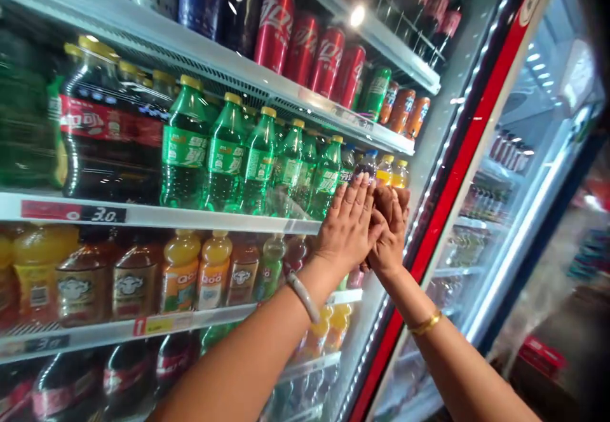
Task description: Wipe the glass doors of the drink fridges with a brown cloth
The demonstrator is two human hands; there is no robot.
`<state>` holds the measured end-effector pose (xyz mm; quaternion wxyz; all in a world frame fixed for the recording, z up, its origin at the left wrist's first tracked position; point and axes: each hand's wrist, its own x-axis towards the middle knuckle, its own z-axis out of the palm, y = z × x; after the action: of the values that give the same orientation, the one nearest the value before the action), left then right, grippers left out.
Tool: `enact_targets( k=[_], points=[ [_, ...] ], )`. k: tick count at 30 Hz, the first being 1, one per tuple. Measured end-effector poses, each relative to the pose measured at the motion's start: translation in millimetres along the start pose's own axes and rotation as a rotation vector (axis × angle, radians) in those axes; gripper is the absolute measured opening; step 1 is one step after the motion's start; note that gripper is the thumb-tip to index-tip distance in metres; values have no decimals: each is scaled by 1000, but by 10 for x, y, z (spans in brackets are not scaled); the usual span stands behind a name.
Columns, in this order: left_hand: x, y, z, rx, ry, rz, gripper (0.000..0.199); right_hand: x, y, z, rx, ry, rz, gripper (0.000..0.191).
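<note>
My left hand [345,225] is raised in front of the shelves, palm away from me, its fingers straight and close together, a pale bangle [304,297] on the wrist. Touching it on the right is my right hand [391,241], with bent fingers and a gold bracelet [426,324] below. A dark brown shape [401,196] shows behind and between the hands; whether it is an object or a reflection is unclear. Green bottles [260,161] with yellow caps stand behind my left hand, and small yellow-capped bottles [400,175] just above my right hand.
Red cans [275,28] fill part of the shelf above. Dark cola bottles [95,117] stand at the left, with orange drink bottles [181,272] on the shelf below. A red door frame [441,209] slants down the right side, beside another lit cooler [476,193].
</note>
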<state>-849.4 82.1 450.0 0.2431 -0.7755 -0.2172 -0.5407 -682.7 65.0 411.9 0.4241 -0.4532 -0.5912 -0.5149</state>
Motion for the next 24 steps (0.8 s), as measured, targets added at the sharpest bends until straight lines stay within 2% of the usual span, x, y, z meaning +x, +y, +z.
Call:
enact_targets(
  k=[2,5,7,10,12,14,17,21,24],
  points=[
    [-54,39,60,114,14,-13,85,5,55,14,26,-3,9,50],
    [-185,135,175,276,31,-45,87,-257,41,19,67,31,-4,61],
    [-290,204,264,361,52,-61,91,-441,48,29,107,75,-100,70],
    [-415,276,391,459,101,-66,100,-510,215,20,138,89,-245,67],
    [-457,310,458,500,113,-57,100,-485,399,-4,106,99,-216,61],
    [-490,357,523,518,115,-72,96,-524,542,-14,79,132,-116,60],
    [-594,459,655,523,117,-80,94,-743,562,26,108,171,-32,62],
    [-821,578,849,551,79,-11,91,-952,492,66,160,141,-165,59],
    [-979,652,939,554,66,6,91,-999,601,47,121,125,-190,54]
  ],
)
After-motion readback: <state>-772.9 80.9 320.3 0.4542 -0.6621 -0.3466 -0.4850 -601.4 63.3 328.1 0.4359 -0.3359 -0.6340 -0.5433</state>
